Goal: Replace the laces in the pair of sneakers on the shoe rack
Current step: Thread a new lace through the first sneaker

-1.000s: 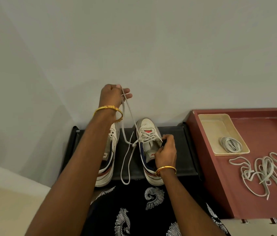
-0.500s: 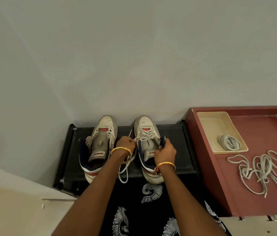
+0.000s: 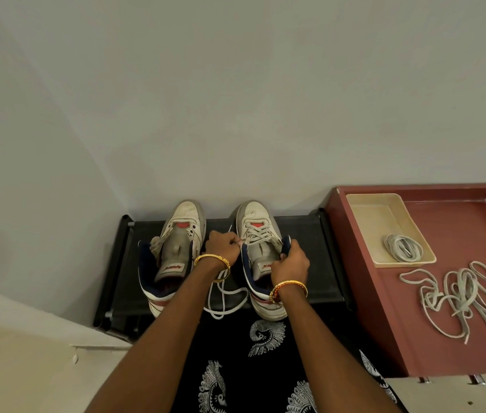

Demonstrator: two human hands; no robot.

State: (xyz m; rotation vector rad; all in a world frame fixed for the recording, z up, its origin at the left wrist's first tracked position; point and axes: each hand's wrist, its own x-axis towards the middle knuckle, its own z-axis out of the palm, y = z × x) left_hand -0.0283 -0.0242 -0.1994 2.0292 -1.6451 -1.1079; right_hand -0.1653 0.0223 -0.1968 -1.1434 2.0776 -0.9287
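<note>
Two white sneakers stand toe to the wall on a black shoe rack [image 3: 304, 231]. The left sneaker [image 3: 176, 248] has no lace and its tongue stands open. The right sneaker [image 3: 261, 251] is laced over its lower eyelets. My left hand [image 3: 223, 245] pinches the white lace [image 3: 225, 296] at the right sneaker's left eyelets; its loose end loops down over the rack's front edge. My right hand [image 3: 292, 260] grips the right sneaker's collar on its right side.
A dark red tray table [image 3: 456, 222] stands to the right of the rack. On it lie a tangle of loose laces [image 3: 462, 296] and a cream tray [image 3: 367, 216] holding a coiled lace [image 3: 404, 247]. Black patterned cloth [image 3: 259, 368] covers my lap below.
My left hand has come down from high against the wall, where it pulled the lace taut, to the right sneaker's eyelets. The slack lace now hangs over the rack's front.
</note>
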